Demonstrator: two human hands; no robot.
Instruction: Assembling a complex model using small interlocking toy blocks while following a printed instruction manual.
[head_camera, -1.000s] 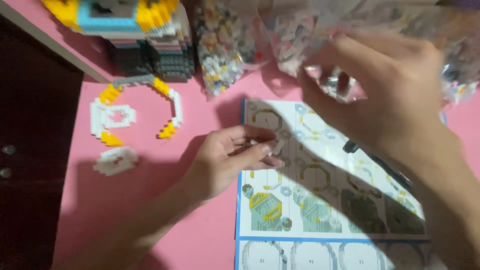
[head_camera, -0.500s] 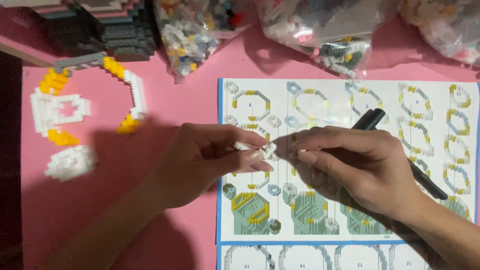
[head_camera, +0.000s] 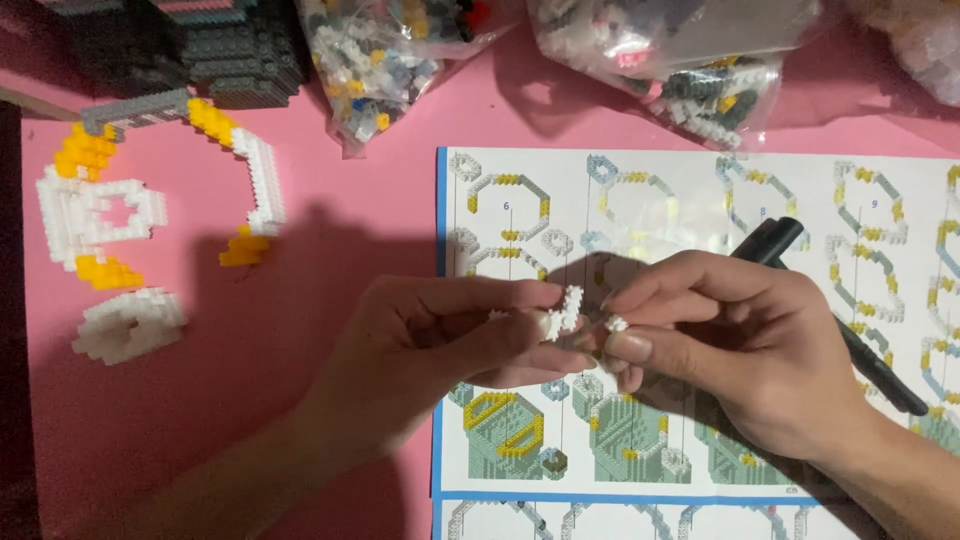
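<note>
My left hand (head_camera: 440, 335) pinches a small white block assembly (head_camera: 560, 312) between thumb and fingers. My right hand (head_camera: 735, 345) meets it from the right, holding a tiny white brick (head_camera: 616, 324) at its fingertips, almost touching the assembly. Both hands hover over the printed instruction sheet (head_camera: 700, 210), which shows building steps in grey, yellow and blue. A black pen (head_camera: 800, 280) lies on the sheet, partly hidden under my right hand.
On the pink table (head_camera: 330, 200), a white and yellow ring of blocks (head_camera: 150, 210) and a white round piece (head_camera: 128, 324) lie at the left. Dark grey block structure (head_camera: 200, 45) and clear bags of loose bricks (head_camera: 390, 60) (head_camera: 680, 70) line the far edge.
My right hand came down from the bags at the far edge to the sheet and met my left hand. The view shifted slightly; the hands now hold the pieces closer together.
</note>
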